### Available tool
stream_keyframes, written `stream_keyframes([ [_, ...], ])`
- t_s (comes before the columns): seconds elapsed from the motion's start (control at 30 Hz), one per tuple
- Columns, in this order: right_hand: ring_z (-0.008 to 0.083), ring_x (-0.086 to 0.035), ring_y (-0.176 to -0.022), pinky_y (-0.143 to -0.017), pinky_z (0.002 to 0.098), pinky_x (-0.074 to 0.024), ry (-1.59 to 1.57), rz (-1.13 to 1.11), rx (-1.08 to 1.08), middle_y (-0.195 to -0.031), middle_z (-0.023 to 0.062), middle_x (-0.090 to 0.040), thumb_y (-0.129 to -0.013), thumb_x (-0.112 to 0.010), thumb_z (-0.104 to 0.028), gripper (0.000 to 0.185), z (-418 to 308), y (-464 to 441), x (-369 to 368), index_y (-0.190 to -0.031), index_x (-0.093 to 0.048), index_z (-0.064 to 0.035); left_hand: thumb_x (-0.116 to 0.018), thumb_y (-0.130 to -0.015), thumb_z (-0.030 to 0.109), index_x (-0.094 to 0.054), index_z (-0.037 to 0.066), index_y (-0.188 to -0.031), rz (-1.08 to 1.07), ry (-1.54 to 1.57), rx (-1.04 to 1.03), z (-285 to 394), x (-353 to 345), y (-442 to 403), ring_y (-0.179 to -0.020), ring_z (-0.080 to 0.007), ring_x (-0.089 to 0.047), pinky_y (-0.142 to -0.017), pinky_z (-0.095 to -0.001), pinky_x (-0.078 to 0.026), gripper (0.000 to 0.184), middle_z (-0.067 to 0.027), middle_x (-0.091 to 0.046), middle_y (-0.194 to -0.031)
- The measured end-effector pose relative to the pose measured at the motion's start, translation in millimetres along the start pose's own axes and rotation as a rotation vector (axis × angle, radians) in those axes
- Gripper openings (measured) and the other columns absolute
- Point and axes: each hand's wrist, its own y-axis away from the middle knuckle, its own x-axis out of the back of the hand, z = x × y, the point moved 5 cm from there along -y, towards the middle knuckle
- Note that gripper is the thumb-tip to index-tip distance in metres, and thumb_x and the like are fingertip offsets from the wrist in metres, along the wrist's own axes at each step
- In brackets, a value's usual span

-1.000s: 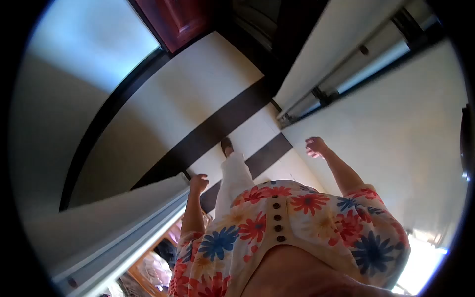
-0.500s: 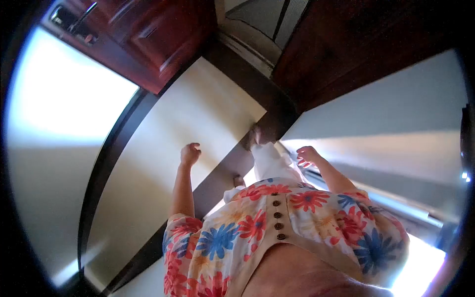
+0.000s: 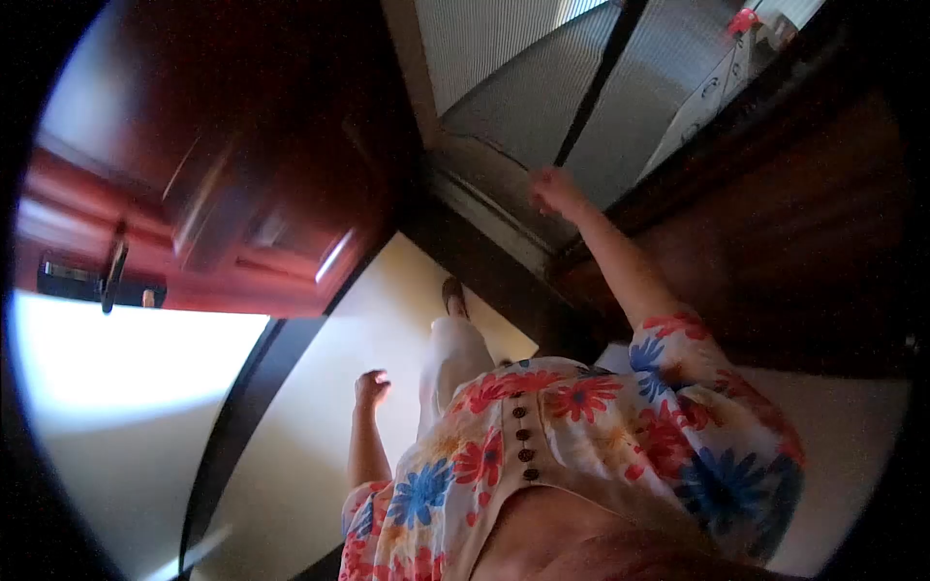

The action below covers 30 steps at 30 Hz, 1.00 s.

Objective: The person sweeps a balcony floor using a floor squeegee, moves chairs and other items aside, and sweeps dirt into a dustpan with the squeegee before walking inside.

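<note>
My left hand [image 3: 373,387] hangs low beside my leg, over the pale floor. Its fingers are loosely bent and nothing shows in them. My right hand [image 3: 555,191] is stretched forward in front of the doorway threshold [image 3: 494,215]. Motion blurs its fingers, and I cannot make out anything in them. To its right stands a dark wooden door panel [image 3: 765,232], which the hand does not visibly touch. A reddish wooden door [image 3: 281,174] with a metal handle [image 3: 114,271] stands on the left, apart from my left hand.
Beyond the threshold lies a grey ribbed floor surface [image 3: 620,87] crossed by a dark strip [image 3: 603,82]. A pale patterned object [image 3: 712,92] and a small red item [image 3: 743,21] are farther off. My shoe [image 3: 453,295] is on the pale floor [image 3: 358,310], near a dark floor border [image 3: 475,266].
My right hand has risen and reached forward to the threshold. My left hand is lower in view. One foot has stepped forward, and the doorway and reddish door appear nearer.
</note>
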Motion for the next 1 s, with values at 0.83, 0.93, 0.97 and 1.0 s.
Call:
stream_keyframes([
  [0.83, 0.014, -0.053, -0.079, -0.072, 0.0298, -0.0434, 0.269, 0.43, 0.732, -0.083, 0.0071, -0.059, -0.079, -0.054, -0.018, 0.029, -266, -394, 433, -0.104, -0.055, -0.0047, -0.058, -0.064, 0.011, -0.061, 0.01, -0.073, 0.544, -0.532, -2.138, 1137, 249, -307, -0.079, -0.0249, -0.054, -0.07, -0.0378, -0.043, 0.009, -0.0103, -0.055, -0.079],
  [0.93, 0.0126, -0.052, -0.055, -0.056, 0.0295, -0.0456, 0.233, 0.234, 0.351, -0.064, 0.0048, -0.059, -0.078, -0.054, -0.024, 0.024, -202, -436, 488, -0.096, -0.06, -0.0096, -0.057, -0.061, 0.012, -0.06, 0.01, -0.054, 0.42, -1.19, -1.711, 1223, 274, -549, -0.049, -0.0232, -0.055, -0.044, -0.0394, -0.044, 0.007, -0.0091, -0.056, -0.053],
  [0.97, 0.0141, -0.055, -0.057, -0.057, 0.0299, -0.0462, 0.206, 0.221, 0.114, -0.067, 0.0051, -0.06, -0.078, -0.054, -0.025, 0.025, -178, -433, 522, -0.097, -0.059, -0.0091, -0.06, -0.063, 0.015, -0.062, 0.008, -0.06, 0.347, -1.308, -1.453, 1232, 302, -552, -0.055, -0.0239, -0.057, -0.048, -0.0396, -0.046, 0.008, -0.0098, -0.059, -0.059],
  [1.0, 0.0197, -0.059, -0.066, -0.062, 0.0325, -0.0468, 0.371, 0.274, 0.112, -0.074, 0.008, -0.062, -0.078, -0.053, -0.022, 0.023, -164, -403, 515, -0.095, -0.059, -0.0093, -0.062, -0.065, 0.019, -0.064, 0.006, -0.065, 0.289, -1.397, -1.204, 1180, 356, -518, -0.062, -0.0247, -0.06, -0.051, -0.0397, -0.047, 0.013, -0.0105, -0.062, -0.065],
])
